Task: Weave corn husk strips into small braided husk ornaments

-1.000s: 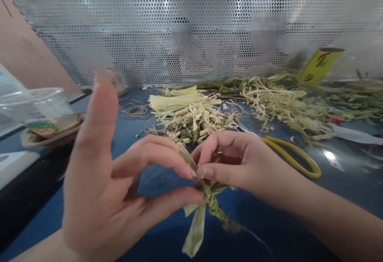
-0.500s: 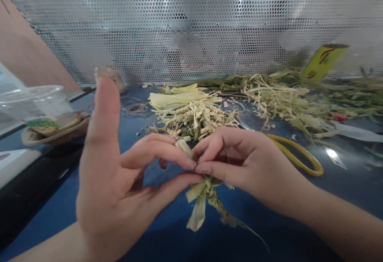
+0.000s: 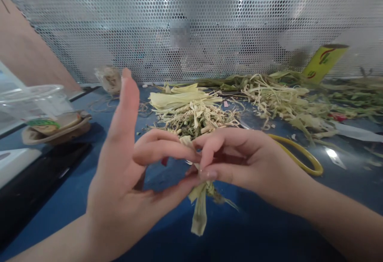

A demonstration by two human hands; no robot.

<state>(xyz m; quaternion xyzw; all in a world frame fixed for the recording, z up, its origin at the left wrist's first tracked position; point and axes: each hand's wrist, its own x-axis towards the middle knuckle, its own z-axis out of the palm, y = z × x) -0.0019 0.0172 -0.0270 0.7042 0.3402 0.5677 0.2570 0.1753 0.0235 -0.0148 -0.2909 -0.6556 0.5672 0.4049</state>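
Note:
My left hand (image 3: 125, 182) and my right hand (image 3: 239, 162) meet fingertip to fingertip above the blue table (image 3: 269, 230). Between them they pinch a braided strip of pale green leaf (image 3: 202, 198). Its loose ends hang below the fingers, one flat strip pointing down. My left hand grips with index and middle fingertips while its thumb stands straight up. My right hand's thumb and forefinger press on the top of the braid, where a short leaf end sticks up.
Behind the hands lie a heap of cut leaf pieces (image 3: 194, 120), flat pale leaves (image 3: 176, 98) and a long pile of shreds (image 3: 287, 98). Yellow-handled scissors (image 3: 299, 156) lie to the right. A clear plastic cup (image 3: 32, 102) stands at left; perforated metal screen (image 3: 191, 26) behind.
Both hands have risen slightly and shifted right with the braid. The braid's tail has swung up so less of it shows below the fingers. The left thumb has moved right.

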